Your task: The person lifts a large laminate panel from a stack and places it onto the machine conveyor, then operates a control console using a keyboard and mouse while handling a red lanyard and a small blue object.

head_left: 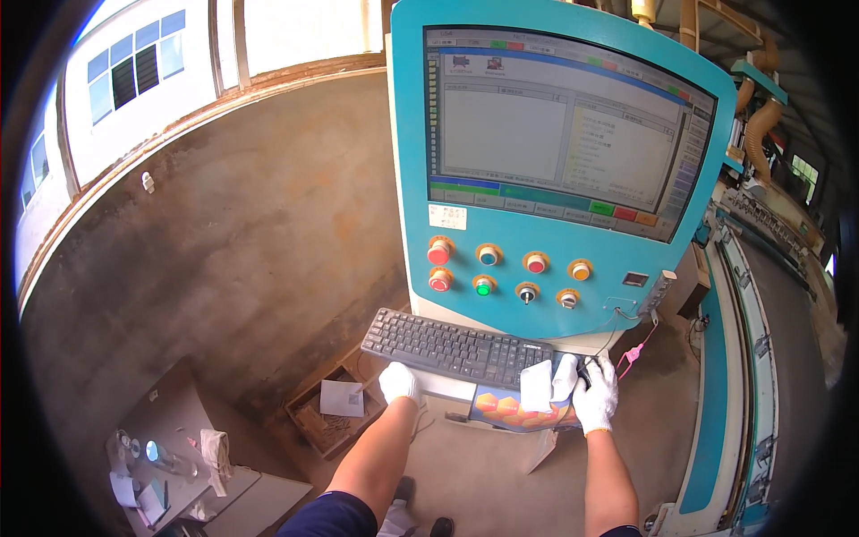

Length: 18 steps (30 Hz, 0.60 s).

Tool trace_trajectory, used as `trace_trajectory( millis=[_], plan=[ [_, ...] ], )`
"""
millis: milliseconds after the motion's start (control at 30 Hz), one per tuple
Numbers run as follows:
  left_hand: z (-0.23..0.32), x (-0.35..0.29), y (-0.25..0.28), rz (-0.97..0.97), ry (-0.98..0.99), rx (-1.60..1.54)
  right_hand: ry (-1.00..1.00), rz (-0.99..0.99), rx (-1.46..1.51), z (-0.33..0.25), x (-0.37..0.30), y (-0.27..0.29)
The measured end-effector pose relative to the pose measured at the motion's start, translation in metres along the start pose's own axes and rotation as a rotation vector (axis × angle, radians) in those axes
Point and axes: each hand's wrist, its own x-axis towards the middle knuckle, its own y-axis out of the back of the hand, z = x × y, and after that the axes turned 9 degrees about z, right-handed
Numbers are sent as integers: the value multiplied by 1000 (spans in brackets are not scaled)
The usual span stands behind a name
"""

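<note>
My left hand (pixel 398 383), in a white work glove, rests at the left front edge of the keyboard shelf, just below the black keyboard (pixel 456 347). Its fingers are too bunched and foreshortened to make out. On the right of the shelf my gloved right hand (pixel 597 398) is closed over a dark computer mouse (pixel 584 370), which it largely covers. Beside it, a folded white paper or cloth (pixel 537 387) and another white piece (pixel 564 378) lie on an orange and blue patterned mouse pad (pixel 501 407). The lit monitor (pixel 555 134) shows windows and lists.
The teal control cabinet (pixel 407 179) has red, green and orange buttons below its screen. A pink cord (pixel 633 354) hangs at its right. A wooden box (pixel 313 421) stands on the floor left. A cluttered table (pixel 259 501) is at lower left; a long machine (pixel 716 358) runs along the right.
</note>
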Motion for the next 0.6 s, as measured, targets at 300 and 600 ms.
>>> trace_trajectory(
  millis=[300, 600],
  plan=[
    [-2, 2, -6, 34, -90, 28, 13, -8, 0, 5, -1, -1],
    [-1, 2, -3, 2, -99, 106, 11, -5, -13, 7, -3, 1]
  ],
)
